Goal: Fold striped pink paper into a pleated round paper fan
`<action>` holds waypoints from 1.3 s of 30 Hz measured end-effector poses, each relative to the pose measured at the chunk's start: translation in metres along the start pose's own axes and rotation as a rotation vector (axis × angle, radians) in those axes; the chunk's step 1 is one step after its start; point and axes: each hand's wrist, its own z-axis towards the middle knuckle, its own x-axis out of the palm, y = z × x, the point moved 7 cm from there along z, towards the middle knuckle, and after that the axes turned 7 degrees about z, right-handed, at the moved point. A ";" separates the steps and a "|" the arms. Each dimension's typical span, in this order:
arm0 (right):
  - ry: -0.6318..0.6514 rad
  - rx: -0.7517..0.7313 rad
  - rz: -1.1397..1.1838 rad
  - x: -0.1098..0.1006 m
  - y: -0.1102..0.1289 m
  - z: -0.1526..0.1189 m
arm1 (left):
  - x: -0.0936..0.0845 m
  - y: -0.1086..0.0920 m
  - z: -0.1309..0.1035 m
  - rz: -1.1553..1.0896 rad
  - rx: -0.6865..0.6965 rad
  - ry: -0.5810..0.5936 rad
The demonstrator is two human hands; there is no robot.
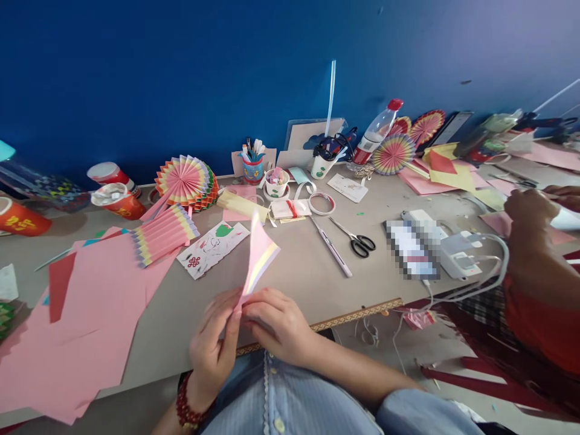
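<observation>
Left hand (215,332) and right hand (278,320) both have their grip pinched on striped pink paper (259,254), scissors (361,245) on the worktop (303,287).

No wording can be read with certainty. Yellow characters (19,224) on the orange-red tapered paper cup (40,225) at the far left are too blurred to make out. A red, interlaced knot-shaped sign (194,261) stands on the white rectangular sheet of decorated paper (216,246). The red-and-white label (363,151) on the clear plastic bottle with a red cap (377,132) is too small to read.
</observation>
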 end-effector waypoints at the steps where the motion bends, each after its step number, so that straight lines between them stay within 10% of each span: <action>1: 0.008 -0.003 -0.006 -0.001 0.000 0.002 | -0.002 -0.004 0.004 -0.026 0.032 -0.007; 10: -0.311 -0.315 -0.216 -0.050 0.044 -0.006 | -0.048 -0.007 0.022 0.036 0.332 -0.115; 15: -0.115 -0.373 -0.444 -0.062 0.074 0.017 | -0.047 -0.024 0.025 0.131 0.624 0.056; 22: -0.045 -0.357 -0.415 -0.075 0.071 0.038 | -0.059 -0.004 0.056 0.310 0.563 0.092; 29: -0.173 -0.834 -0.340 -0.094 0.093 0.031 | -0.126 -0.011 0.032 0.435 0.629 -0.346; 39: 0.221 -0.149 -0.561 -0.046 -0.041 -0.038 | -0.006 0.022 -0.004 0.460 0.526 0.318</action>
